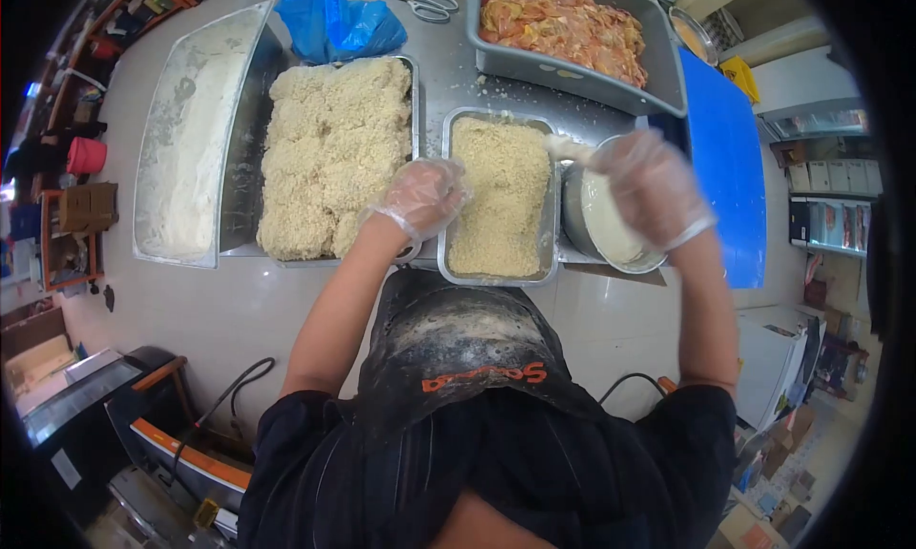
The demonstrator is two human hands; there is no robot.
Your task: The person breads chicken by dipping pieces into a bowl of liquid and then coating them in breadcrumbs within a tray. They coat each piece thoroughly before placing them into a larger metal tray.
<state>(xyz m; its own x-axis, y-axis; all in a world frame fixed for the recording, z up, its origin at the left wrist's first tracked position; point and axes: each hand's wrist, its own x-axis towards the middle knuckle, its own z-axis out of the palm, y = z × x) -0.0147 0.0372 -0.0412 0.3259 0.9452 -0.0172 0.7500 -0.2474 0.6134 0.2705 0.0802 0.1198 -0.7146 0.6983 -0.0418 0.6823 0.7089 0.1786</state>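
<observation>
My left hand (425, 198), in a clear plastic glove, is curled closed at the left edge of a small metal tray (449, 234) of pale crumbs (498, 201). Whether anything is inside its fingers is hidden. My right hand (656, 188), gloved too and blurred, is above a metal pot (575, 215) of white batter (611, 227). From its fingers a white, batter-coated strip of meat (570, 150) points left over the crumb tray's right rim. Left of my left hand, a larger tray (416, 101) is heaped with crumb-coated pieces (334, 158).
A grey tub (582, 75) of raw marinated meat (563, 29) stands at the back right. A deep flour-dusted metal pan (196, 139) is far left. A blue plastic bag (339, 24) and scissors (429, 7) lie behind the trays. A blue board (725, 177) borders the right.
</observation>
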